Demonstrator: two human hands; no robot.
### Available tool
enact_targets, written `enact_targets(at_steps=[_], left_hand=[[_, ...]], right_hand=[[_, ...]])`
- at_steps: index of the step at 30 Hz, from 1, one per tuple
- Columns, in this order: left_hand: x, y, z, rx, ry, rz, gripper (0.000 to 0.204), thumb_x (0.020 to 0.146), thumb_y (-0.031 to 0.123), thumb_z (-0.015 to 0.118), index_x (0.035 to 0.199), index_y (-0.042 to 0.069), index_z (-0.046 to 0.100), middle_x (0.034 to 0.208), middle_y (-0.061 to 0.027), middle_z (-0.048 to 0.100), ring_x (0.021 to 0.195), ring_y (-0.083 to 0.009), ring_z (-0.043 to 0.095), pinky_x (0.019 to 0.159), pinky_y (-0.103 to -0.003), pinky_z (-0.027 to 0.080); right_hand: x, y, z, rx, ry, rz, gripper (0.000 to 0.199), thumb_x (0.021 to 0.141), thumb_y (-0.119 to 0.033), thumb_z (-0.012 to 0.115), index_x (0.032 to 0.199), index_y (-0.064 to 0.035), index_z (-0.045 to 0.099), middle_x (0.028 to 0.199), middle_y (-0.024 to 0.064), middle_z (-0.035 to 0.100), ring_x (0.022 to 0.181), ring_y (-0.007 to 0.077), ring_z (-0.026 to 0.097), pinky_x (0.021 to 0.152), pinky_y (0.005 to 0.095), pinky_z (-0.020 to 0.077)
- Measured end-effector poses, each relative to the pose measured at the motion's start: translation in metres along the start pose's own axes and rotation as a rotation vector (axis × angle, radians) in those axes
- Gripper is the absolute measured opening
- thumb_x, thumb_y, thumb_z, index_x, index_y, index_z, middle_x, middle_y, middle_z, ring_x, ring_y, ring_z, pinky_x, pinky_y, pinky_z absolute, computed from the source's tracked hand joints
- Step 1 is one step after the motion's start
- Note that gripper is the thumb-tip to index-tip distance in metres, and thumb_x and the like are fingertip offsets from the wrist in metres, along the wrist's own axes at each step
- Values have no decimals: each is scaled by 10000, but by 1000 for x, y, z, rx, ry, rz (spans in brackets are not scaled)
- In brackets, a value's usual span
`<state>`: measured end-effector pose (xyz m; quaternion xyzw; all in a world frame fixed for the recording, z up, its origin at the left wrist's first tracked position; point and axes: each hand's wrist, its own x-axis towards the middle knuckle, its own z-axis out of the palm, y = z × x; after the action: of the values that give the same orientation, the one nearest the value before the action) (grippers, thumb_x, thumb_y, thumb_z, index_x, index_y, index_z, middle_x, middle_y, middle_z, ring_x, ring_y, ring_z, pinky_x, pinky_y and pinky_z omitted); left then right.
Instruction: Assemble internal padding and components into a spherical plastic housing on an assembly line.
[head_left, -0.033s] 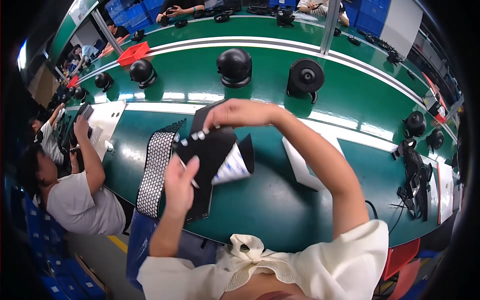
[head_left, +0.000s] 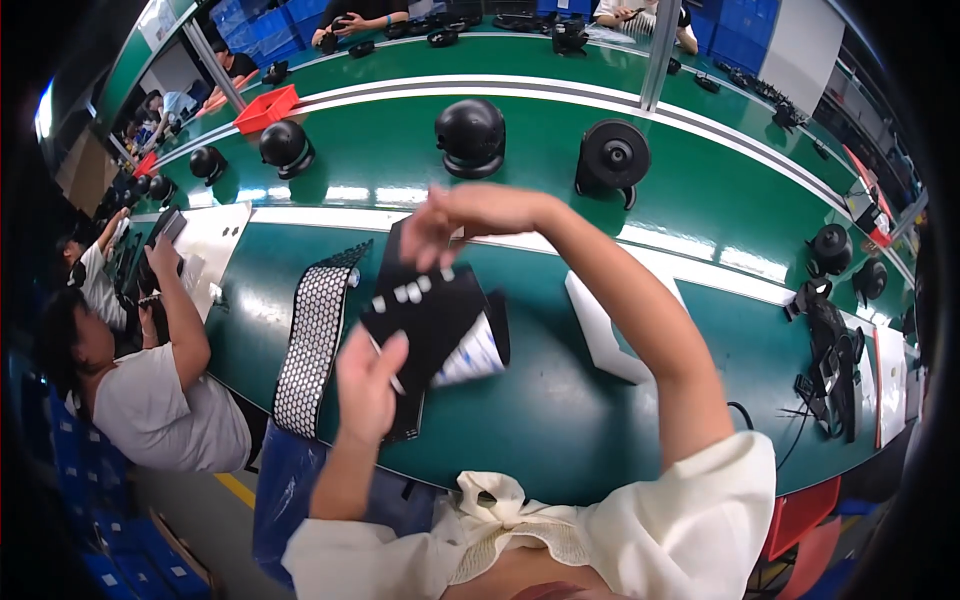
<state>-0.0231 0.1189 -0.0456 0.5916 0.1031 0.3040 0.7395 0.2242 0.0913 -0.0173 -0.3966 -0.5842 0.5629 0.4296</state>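
My left hand (head_left: 366, 385) is closed on the lower left edge of a black sheet (head_left: 428, 325), thumb on top. Several small white pads (head_left: 411, 292) stand in a row across the sheet's upper part. Its right end curls over and shows a white and blue underside (head_left: 472, 356). Just above the sheet's far edge hangs my right hand (head_left: 440, 228), its fingers bent downward and smeared by motion; whether it holds anything is hidden. More black sheet material (head_left: 402, 425) lies beneath the held sheet. Left of it a black strip with white hexagons (head_left: 308, 350) curves over the table edge.
A white block-like piece (head_left: 603, 330) lies beside my right forearm. Black rounded devices (head_left: 470, 138) stand along the green bench behind, with a red tray (head_left: 266, 108) at far left. Black straps and cables (head_left: 830, 370) lie at right. A co-worker (head_left: 165, 400) sits at left.
My right hand has moved up off the row of white pads, and more of them shows. My left hand and the black sheet have shifted slightly to the right and nearer.
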Motion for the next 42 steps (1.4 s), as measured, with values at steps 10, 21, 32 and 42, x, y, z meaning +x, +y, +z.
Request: enact_targets(at_steps=[10,21,32,42], left_hand=[[-60,-58,-3,-259,104,-106,367,784,-7,490,1141,-59,426,1053,-105,542,954,-145,524,856,-262,380],[-58,-49,-21,-87,-263,-260,358,830,19,456,1173,-57,390,1055,-71,536,965,-113,499,855,-246,369],[8,-43,74,288,-896,-11,439,809,6,449,1233,-27,341,1412,-181,-23,1304,-249,97,1006,-317,174],[-6,-52,94,141,-912,31,146,764,-65,424,905,-62,459,1396,-203,-106,1286,-381,-12,987,-480,211]], right_hand=[[57,59,-138,-2001,1014,301,1049,406,-266,812,1292,-295,252,1264,124,286,1155,403,287,824,597,354],[-81,-6,-22,-32,1128,-326,761,671,-292,702,1258,-58,278,1099,107,442,980,166,492,772,257,446],[-230,63,93,262,1226,-227,809,636,-208,710,1248,-114,190,1103,87,401,1014,197,446,859,331,390],[-246,89,101,-840,949,76,633,708,-343,608,1228,-57,386,1288,171,338,1242,343,230,1009,414,216]])
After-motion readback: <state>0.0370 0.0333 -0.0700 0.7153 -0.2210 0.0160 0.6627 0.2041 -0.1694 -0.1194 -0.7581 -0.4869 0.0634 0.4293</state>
